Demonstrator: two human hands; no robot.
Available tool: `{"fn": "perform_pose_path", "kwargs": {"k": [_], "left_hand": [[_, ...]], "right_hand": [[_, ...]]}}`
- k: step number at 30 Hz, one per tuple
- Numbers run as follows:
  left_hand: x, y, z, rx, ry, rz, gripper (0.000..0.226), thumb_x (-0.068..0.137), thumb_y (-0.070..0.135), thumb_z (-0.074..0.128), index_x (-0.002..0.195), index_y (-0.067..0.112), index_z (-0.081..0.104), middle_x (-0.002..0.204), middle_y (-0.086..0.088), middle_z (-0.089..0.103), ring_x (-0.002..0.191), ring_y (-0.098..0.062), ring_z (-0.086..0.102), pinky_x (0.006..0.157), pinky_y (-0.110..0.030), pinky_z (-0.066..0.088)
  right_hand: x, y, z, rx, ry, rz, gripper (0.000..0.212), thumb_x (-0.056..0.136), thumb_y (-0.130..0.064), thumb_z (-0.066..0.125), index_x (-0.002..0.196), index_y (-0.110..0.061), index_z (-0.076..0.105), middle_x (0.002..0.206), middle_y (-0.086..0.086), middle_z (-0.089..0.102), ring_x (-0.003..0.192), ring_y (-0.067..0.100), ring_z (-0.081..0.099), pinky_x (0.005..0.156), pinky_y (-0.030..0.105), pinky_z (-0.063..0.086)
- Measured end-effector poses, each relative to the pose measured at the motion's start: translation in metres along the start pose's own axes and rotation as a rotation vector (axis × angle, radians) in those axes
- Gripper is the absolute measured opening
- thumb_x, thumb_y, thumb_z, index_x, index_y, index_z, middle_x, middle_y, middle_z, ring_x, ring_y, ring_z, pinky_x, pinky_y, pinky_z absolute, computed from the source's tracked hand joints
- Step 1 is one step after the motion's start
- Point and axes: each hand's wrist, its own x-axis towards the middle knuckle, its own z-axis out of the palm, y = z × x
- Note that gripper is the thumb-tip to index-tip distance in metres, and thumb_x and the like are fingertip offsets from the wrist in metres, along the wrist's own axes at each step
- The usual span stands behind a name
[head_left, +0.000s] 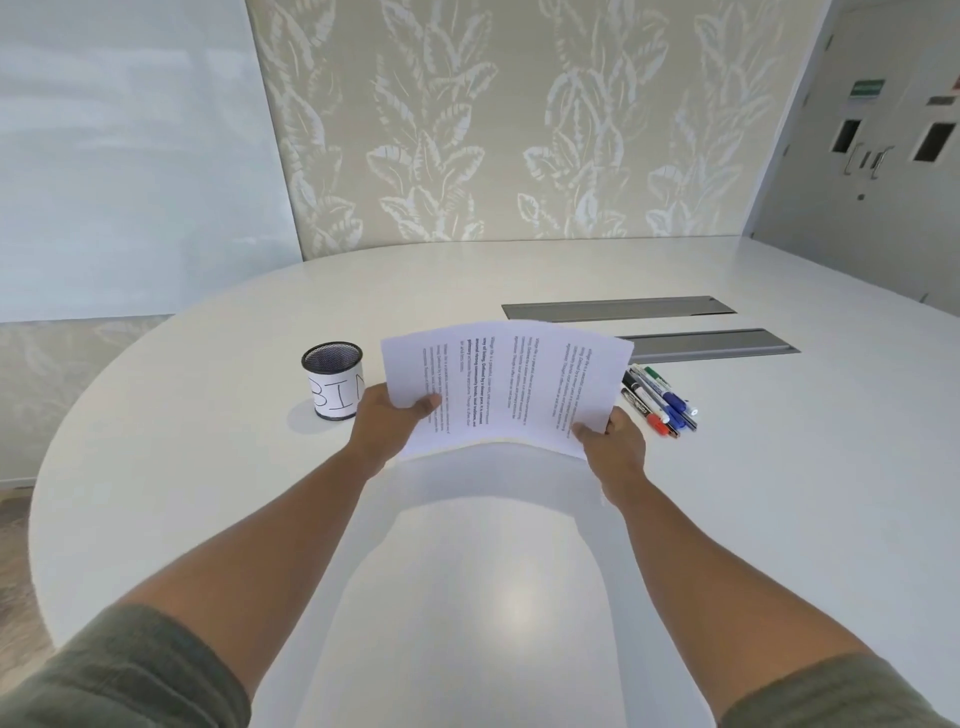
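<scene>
Printed white paper sheets (506, 384), fanned and bowed upward, are held above the white table (467, 571). My left hand (389, 418) pinches their left near corner, thumb on top. My right hand (610, 436) pinches the right near corner. The text on the sheets runs sideways to me. How many sheets there are I cannot tell.
A black mesh cup (333, 379) with a white label reading "BIN" stands left of the paper. Several markers and pens (660, 399) lie right of it. Two grey cable hatches (618, 307) sit in the table behind. A patterned wall runs along the far edge.
</scene>
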Motion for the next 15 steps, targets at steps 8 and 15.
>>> {"fn": "perform_pose_path", "kwargs": {"k": [8, 15], "left_hand": [[0.003, 0.009, 0.002, -0.079, 0.02, 0.034, 0.019, 0.08, 0.024, 0.083, 0.097, 0.024, 0.074, 0.094, 0.008, 0.077, 0.084, -0.009, 0.073, 0.073, -0.027, 0.055], [-0.005, -0.013, 0.0, -0.021, -0.052, -0.066, 0.017, 0.078, 0.025, 0.084, 0.091, 0.03, 0.073, 0.095, 0.011, 0.077, 0.092, -0.016, 0.073, 0.084, -0.033, 0.055]], "right_hand": [[0.003, -0.01, -0.004, -0.027, 0.009, -0.034, 0.018, 0.083, -0.011, 0.069, 0.095, -0.019, 0.059, 0.088, -0.008, 0.064, 0.076, 0.006, 0.059, 0.059, 0.02, 0.041], [-0.003, 0.007, -0.009, -0.056, -0.056, 0.053, 0.024, 0.079, -0.011, 0.073, 0.096, -0.021, 0.06, 0.095, -0.005, 0.067, 0.085, 0.014, 0.064, 0.061, 0.021, 0.045]]}}
